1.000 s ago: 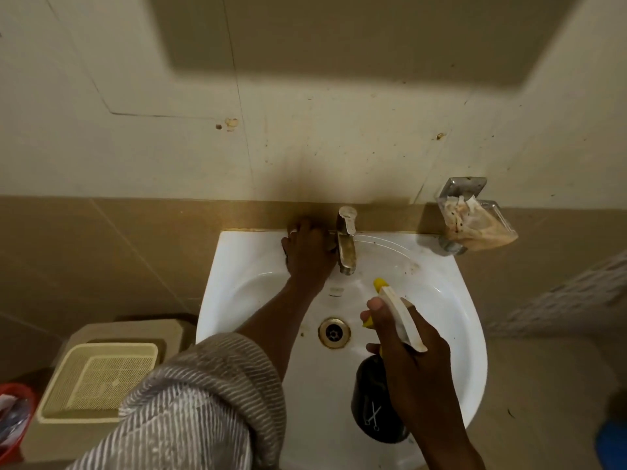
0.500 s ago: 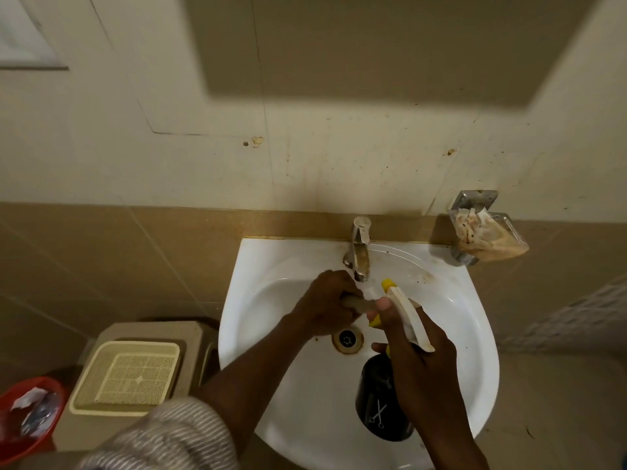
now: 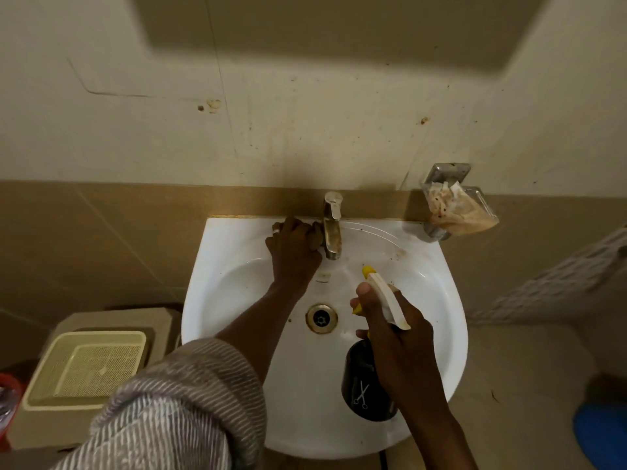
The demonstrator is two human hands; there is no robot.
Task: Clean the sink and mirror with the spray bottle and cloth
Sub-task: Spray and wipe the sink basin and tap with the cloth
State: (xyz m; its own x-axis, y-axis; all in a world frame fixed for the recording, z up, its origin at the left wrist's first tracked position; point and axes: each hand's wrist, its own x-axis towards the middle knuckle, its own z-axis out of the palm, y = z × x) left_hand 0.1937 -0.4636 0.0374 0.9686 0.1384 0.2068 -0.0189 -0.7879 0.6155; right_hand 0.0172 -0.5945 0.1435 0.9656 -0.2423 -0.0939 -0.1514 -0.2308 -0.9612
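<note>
A white sink (image 3: 437, 300) hangs on the wall, with a stained metal tap (image 3: 332, 228) at its back and a brass drain (image 3: 321, 317) in the bowl. My left hand (image 3: 293, 254) presses on the back rim just left of the tap, fingers closed over a small brown cloth (image 3: 317, 238) that touches the tap's base. My right hand (image 3: 398, 337) holds the spray bottle (image 3: 363, 385) over the bowl's right half; its body is black, and its white head with the yellow nozzle points toward the tap. No mirror is in view.
A soap dish (image 3: 458, 206) with a crumpled wrapper is fixed to the wall right of the sink. Left of and below the sink stands a beige basket (image 3: 84, 364) on a box, beside a red bin (image 3: 6, 401). A blue object (image 3: 604, 435) lies at the bottom right.
My left hand has moved from the middle of the bowl, near the bottle's nozzle, back up to the rim left of the tap. My right hand and the bottle have barely shifted.
</note>
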